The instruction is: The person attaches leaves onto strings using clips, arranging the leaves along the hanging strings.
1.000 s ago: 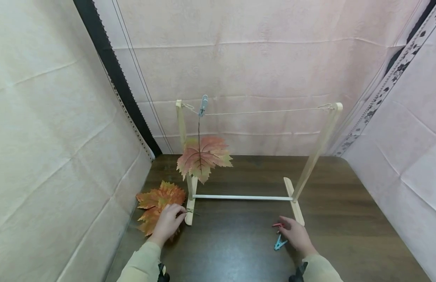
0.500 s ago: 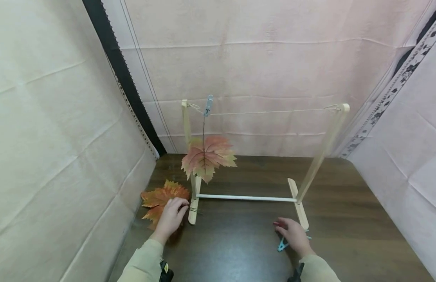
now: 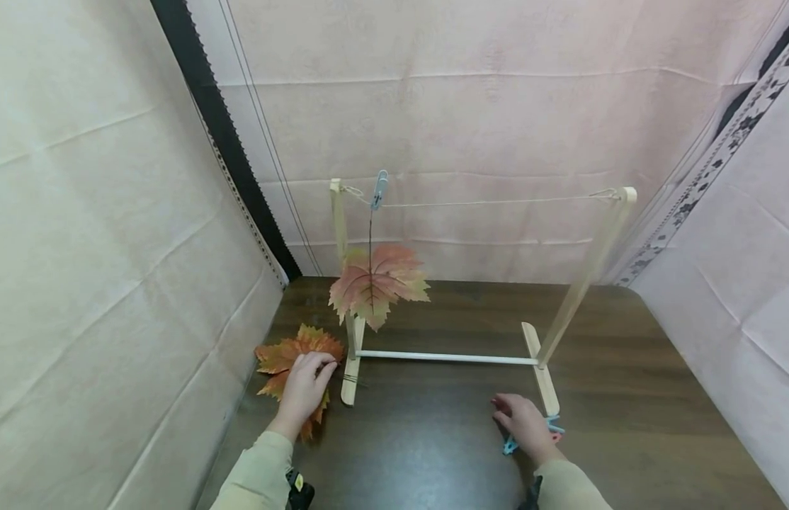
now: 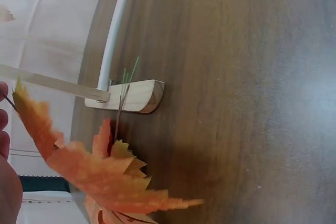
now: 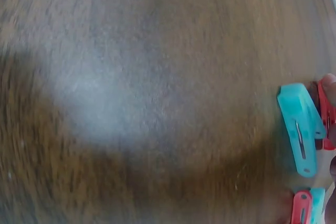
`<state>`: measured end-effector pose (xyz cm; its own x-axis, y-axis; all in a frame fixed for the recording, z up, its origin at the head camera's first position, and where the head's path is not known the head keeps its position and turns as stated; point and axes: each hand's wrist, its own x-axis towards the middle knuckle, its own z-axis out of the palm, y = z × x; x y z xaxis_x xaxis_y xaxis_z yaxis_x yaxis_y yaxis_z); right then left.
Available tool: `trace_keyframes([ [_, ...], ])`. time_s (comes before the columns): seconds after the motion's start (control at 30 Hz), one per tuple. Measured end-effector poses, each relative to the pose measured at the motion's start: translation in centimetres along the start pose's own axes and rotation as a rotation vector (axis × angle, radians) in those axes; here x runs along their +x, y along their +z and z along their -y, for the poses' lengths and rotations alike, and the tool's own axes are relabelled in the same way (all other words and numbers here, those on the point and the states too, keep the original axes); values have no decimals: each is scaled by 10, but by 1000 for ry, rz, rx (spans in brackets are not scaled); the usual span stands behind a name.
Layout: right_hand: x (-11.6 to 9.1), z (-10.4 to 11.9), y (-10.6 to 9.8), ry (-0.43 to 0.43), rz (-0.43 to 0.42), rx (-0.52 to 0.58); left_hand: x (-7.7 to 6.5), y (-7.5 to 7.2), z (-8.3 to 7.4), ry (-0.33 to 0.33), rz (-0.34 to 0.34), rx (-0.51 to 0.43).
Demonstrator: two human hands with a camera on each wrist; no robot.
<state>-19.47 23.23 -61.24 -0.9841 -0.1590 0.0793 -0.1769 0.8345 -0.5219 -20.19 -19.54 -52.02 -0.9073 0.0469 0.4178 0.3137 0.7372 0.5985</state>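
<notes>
My left hand (image 3: 305,386) pinches the stem of an orange artificial maple leaf (image 4: 94,174), raised over other leaves lying at the rack's left foot (image 4: 136,96). Stems of the lower leaves cross that foot. On the right, my right hand (image 3: 524,425) holds a red clothespin (image 5: 326,116) low over the table, mostly hidden by the fingers in the head view. A blue clothespin (image 5: 299,129) lies beside it, and another red clothespin (image 5: 301,208) and a blue one show lower down. A pinkish leaf (image 3: 378,283) hangs by its stem from a light-blue clothespin (image 3: 379,190) on the string.
The wooden rack has two upright posts (image 3: 586,276), a string (image 3: 484,204) tied between their tops and a white crossbar (image 3: 445,358) low down. It stands on a dark wooden table (image 3: 433,439), with pale cloth (image 3: 471,120) behind and at both sides.
My left hand has moved slightly up, drawing one leaf away from the stems on the foot. The right hand has shifted slightly left; more clothespins show beside its wrist.
</notes>
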Motion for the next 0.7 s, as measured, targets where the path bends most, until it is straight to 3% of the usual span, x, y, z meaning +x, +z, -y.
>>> trace_keyframes([
  [0.13, 3, 3, 4, -22, 18, -24, 3, -3, -3, 13, -32, 23],
  [0.33, 7, 4, 6, 17, 31, -36, 11, -7, -11, 57, -85, 50],
  [0.53, 14, 13, -3, 90, -50, 105, 16, -12, -22, 81, -140, 46],
  [0.7, 26, 25, -17, 101, -121, 193, 19, -16, -32, 80, -160, 30],
])
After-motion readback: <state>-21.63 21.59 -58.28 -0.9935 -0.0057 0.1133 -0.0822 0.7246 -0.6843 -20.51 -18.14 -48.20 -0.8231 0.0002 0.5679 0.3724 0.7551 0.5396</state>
